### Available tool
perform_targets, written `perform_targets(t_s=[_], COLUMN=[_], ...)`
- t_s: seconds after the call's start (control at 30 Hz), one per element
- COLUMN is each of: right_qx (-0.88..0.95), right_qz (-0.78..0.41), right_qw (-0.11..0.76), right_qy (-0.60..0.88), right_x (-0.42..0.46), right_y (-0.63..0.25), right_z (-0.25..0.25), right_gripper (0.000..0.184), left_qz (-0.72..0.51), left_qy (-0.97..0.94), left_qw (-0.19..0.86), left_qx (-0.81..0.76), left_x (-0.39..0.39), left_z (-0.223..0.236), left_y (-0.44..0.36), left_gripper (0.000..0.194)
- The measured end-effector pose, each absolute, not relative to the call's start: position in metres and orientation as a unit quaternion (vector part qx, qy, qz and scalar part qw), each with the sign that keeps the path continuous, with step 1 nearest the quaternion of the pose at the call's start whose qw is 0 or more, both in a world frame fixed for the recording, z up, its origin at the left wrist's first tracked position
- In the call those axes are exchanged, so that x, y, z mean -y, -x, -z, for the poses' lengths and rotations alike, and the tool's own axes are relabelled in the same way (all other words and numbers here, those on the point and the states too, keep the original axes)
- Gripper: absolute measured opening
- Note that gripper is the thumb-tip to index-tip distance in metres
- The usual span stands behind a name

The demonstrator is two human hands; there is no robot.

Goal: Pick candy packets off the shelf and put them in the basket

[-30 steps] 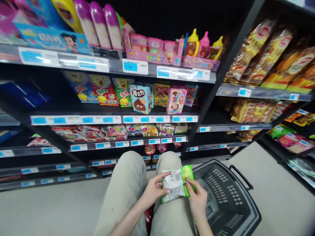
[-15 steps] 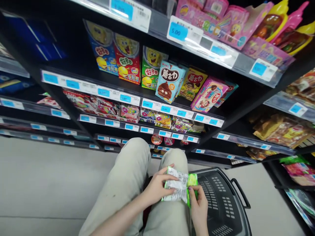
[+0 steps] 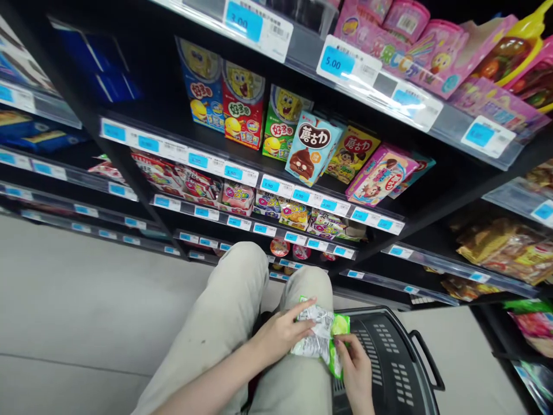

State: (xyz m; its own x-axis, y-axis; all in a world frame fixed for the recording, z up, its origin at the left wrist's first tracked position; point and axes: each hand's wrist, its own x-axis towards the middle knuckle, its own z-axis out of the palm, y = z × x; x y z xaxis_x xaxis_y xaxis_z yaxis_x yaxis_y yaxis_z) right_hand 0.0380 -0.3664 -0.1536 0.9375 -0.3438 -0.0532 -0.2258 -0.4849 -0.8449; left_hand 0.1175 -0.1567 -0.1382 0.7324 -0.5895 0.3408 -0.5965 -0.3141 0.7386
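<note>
A small green and white snack packet (image 3: 322, 339) rests over my right knee, its printed white back facing up. My left hand (image 3: 281, 333) grips its left edge, fingers curled over the wrapper. On the other side my right hand (image 3: 356, 369) pinches the packet's green right end. Both hands are closed on it. My knees in light beige trousers (image 3: 233, 311) point toward the shelves.
A dark grey plastic shopping basket (image 3: 397, 363) stands on the floor just right of my right knee. Black shelves (image 3: 242, 173) with blue price tags hold colourful snack boxes (image 3: 309, 147) and packets ahead. More bagged goods (image 3: 496, 253) fill shelves at right. Pale floor (image 3: 86, 300) lies left.
The view has tilted and dropped closer to the shelves. The packet and both hands have moved slightly lower and right over the knee, still held the same way.
</note>
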Motion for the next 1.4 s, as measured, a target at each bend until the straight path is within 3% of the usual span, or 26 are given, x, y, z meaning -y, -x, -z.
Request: perform_targets(t_s=[0.27, 0.5, 0.63, 0.8, 0.9, 1.07, 1.23, 1.4], right_qx=[-0.12, -0.089, -0.073, -0.066, -0.061, -0.1, -0.075, 0.0], right_qz=[-0.04, -0.09, -0.091, -0.082, -0.069, -0.042, -0.072, -0.084], right_qw=[0.43, 0.392, 0.42, 0.454, 0.464, 0.455, 0.369, 0.271], right_qy=[0.894, 0.911, 0.9, 0.885, 0.881, 0.884, 0.923, 0.959], right_x=[0.383, 0.391, 0.39, 0.387, 0.384, 0.383, 0.39, 0.397], right_y=[-0.041, -0.05, -0.053, -0.055, -0.053, -0.051, -0.054, -0.066], right_z=[0.136, 0.129, 0.132, 0.133, 0.134, 0.142, 0.138, 0.133], right_gripper=[0.03, 0.028, 0.029, 0.022, 0.014, 0.025, 0.026, 0.018], left_qz=[-0.003, 0.031, 0.035, 0.008, 0.0, -0.039, -0.101, -0.08], left_qy=[-0.801, -0.777, -0.787, -0.754, -0.78, -0.801, -0.813, -0.832], left_qw=[0.418, 0.473, 0.459, 0.538, 0.478, 0.395, 0.318, 0.243], left_qx=[0.429, 0.414, 0.411, 0.376, 0.403, 0.449, 0.476, 0.492], left_x=[0.161, 0.156, 0.155, 0.162, 0.164, 0.159, 0.154, 0.152], left_z=[0.138, 0.139, 0.139, 0.139, 0.14, 0.14, 0.138, 0.128], left_y=[-0.124, -0.123, -0.119, -0.12, -0.121, -0.118, -0.116, -0.117], left_gripper=[0.028, 0.026, 0.028, 0.018, 0.021, 0.025, 0.028, 0.03])
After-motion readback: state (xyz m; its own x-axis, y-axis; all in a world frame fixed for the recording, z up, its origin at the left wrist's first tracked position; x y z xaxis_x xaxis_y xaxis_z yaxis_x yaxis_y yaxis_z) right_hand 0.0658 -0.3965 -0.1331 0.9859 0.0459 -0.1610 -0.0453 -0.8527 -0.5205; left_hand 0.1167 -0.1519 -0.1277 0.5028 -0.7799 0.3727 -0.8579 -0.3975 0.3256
